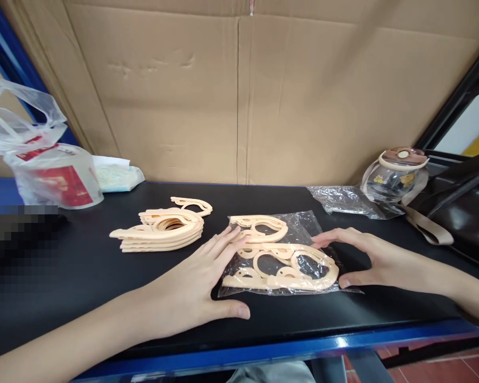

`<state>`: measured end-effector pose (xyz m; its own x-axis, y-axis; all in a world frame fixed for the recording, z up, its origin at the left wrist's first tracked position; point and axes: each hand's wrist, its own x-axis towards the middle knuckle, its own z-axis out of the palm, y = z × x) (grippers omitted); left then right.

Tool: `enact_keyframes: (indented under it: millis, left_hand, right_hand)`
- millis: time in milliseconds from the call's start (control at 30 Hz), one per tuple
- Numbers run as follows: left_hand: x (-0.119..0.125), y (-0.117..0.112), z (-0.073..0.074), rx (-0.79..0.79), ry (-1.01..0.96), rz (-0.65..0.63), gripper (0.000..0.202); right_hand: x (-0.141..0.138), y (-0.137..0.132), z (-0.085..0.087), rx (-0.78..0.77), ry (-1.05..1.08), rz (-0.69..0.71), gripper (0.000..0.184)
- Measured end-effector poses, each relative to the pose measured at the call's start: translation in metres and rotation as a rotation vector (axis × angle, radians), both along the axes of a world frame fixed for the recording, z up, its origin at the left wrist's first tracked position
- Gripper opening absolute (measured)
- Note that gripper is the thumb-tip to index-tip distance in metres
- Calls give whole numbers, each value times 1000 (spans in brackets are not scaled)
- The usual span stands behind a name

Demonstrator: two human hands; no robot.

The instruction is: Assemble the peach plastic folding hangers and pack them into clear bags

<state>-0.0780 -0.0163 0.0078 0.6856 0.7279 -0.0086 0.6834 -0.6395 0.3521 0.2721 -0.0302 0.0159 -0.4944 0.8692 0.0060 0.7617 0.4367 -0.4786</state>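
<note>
A clear plastic bag lies flat on the black table, with cream plastic folding hangers inside it. At the bag's left side, my left hand is open, its fingertips resting on the plastic and its thumb stretched out below. My right hand is at the right edge of the bag, fingers and thumb apart around that edge, fingertips touching or very near the film. Left of the bag sits a stack of matching cream folding hangers, with one more hanger just behind it.
Another clear plastic bag and a clear bottle with a brown lid stand at the back right, near a dark bag. A plastic carrier bag holding a tub and a tissue pack are back left. Cardboard walls the rear.
</note>
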Motion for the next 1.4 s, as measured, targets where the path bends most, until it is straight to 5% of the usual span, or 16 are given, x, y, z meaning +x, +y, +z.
enact_keyframes:
  millis: [167, 467, 933, 1100, 1167, 1267, 1400]
  left_hand:
    - [2, -5, -7, -28, -50, 80, 81]
    - [6, -1, -9, 64, -96, 35, 69]
    - [4, -7, 3, 87, 46, -35, 79]
    - [1, -16, 8, 78, 74, -121, 78]
    - [2, -17, 7, 51, 78, -133, 77]
    - [3, -17, 4, 24, 62, -117, 77]
    - [0, -17, -1, 5, 14, -93, 73]
  right_hand:
    - [-14, 0, -9, 89, 88, -51, 59]
    - [-41, 2, -18, 199, 100, -118, 64]
    - [-38, 21, -16, -156, 486, -61, 49]
    - [-24, 52, 12, 296, 424, -267, 22]
    - [-37, 66, 25, 414, 363, -202, 21]
    - [-78, 90, 37, 400, 260, 93, 21]
    - [-143, 131, 30, 385, 106, 461, 26]
